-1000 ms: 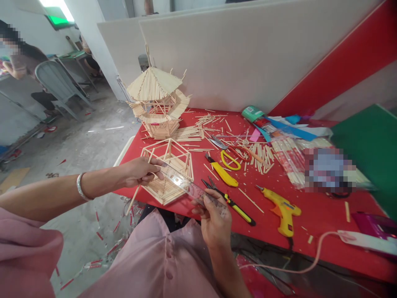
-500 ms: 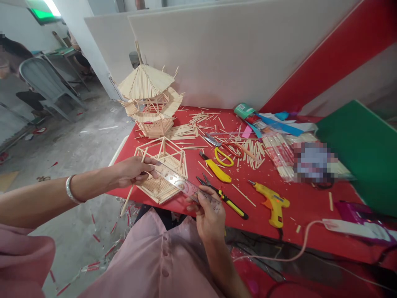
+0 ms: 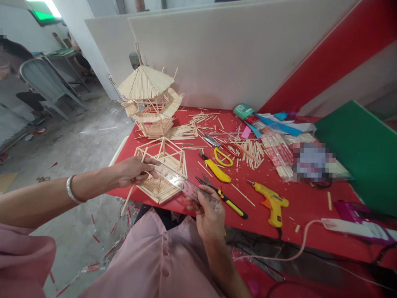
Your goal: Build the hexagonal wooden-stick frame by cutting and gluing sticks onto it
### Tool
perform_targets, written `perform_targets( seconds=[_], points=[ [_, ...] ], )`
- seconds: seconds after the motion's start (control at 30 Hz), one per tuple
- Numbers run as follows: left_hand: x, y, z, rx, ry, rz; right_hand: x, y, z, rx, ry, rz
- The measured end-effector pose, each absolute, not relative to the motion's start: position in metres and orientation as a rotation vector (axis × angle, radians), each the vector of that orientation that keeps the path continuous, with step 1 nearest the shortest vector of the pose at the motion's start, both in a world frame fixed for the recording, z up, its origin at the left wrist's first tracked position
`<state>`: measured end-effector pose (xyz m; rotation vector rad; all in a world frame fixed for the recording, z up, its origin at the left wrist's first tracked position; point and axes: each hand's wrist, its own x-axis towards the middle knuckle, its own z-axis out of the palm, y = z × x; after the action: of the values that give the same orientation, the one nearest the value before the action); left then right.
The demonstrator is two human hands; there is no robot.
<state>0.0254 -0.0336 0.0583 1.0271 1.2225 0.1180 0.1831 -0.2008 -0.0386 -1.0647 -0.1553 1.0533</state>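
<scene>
A clear plastic ruler (image 3: 175, 179) slants between my two hands. My left hand (image 3: 133, 170) pinches its far end and also has a thin wooden stick (image 3: 129, 199) in its fingers, pointing down toward the table edge. At the near end, my right hand (image 3: 208, 211) is closed on the ruler with the thumb on top. Below the ruler lies a hexagonal stick frame (image 3: 159, 192) with a floor of sticks, partly covered by the ruler and my left hand. Behind it stands a pagoda-like model (image 3: 147, 89) built from sticks.
On the red table (image 3: 201, 223) lie scissors (image 3: 223, 158), a yellow-handled cutter (image 3: 215, 169), pliers (image 3: 229, 203) and a yellow glue gun (image 3: 271, 202). Loose sticks (image 3: 252, 153) and stick packs (image 3: 279, 157) are farther back. A white power strip (image 3: 353, 228) sits right. Another person (image 3: 14, 58) is far left.
</scene>
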Motion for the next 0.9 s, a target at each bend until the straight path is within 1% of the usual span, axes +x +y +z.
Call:
perform_targets(
  seconds=[0.9],
  points=[
    [0.0268, -0.0356, 0.0601, 1.031, 1.226, 0.118, 0.1835, -0.1997, -0.0381, -1.056, -0.164, 1.046]
  ],
)
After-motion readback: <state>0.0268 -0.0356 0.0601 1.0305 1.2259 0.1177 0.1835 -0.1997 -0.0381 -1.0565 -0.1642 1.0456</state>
